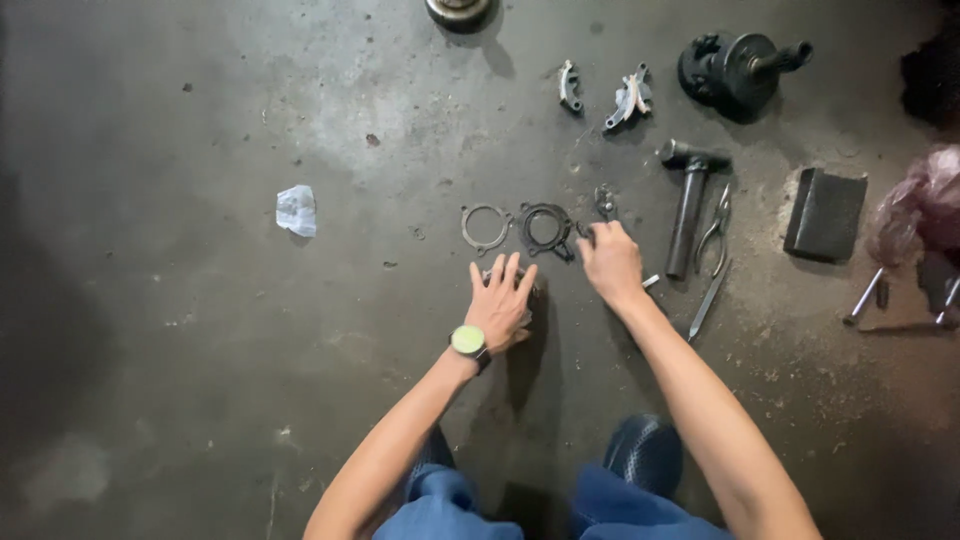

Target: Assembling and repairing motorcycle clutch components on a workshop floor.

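Under the spread fingers of the left hand (503, 303) sits a small metal part (517, 276), almost wholly covered; only slivers show past the fingertips, so its shape cannot be told. The right hand (610, 262) curls its fingers over something by the dark ring gasket (545, 229); whether they pinch that ring or a separate small piece is hidden. Far beyond the fingertips, a round metal part (458, 10) is cut by the top edge. Off to the right, dark objects (930, 75) run out of frame, too dim to name.
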